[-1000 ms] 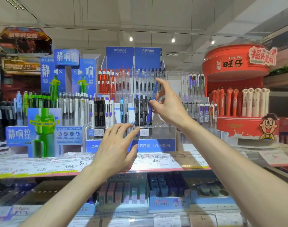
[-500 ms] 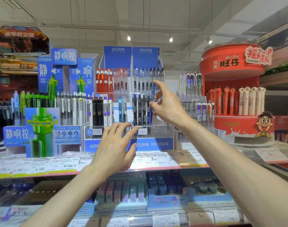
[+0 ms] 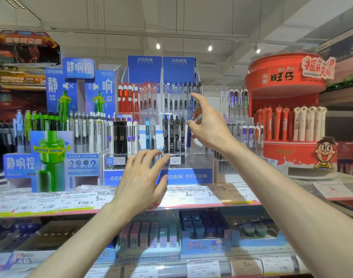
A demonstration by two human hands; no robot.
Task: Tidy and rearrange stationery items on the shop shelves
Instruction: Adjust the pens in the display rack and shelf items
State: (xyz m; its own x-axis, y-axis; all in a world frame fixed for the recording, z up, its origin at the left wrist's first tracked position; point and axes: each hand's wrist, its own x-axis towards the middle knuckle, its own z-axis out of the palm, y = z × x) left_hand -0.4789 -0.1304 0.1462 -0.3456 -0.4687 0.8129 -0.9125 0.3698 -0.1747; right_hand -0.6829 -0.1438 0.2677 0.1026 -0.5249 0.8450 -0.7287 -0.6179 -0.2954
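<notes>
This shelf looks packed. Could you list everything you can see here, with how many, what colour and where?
Blue pen: one, blue, pinched upright at the right end of the black pens.
Black pens: about four, black, middle tier of the clear stand.
Red pens: several, red and white, top tier left.
Clear stand: one, transparent with blue signs, centre of the shelf.
Green bottle display: one, blue and green, left.
Red round display: one, red, right, holding red and cream pens.
Price labels: many, white, along the shelf edge.
Boxed items: several boxes, blue and pastel, lower shelf.
Left hand: fingers spread, before the stand's front.
Right hand: pinches the blue pen.
</notes>
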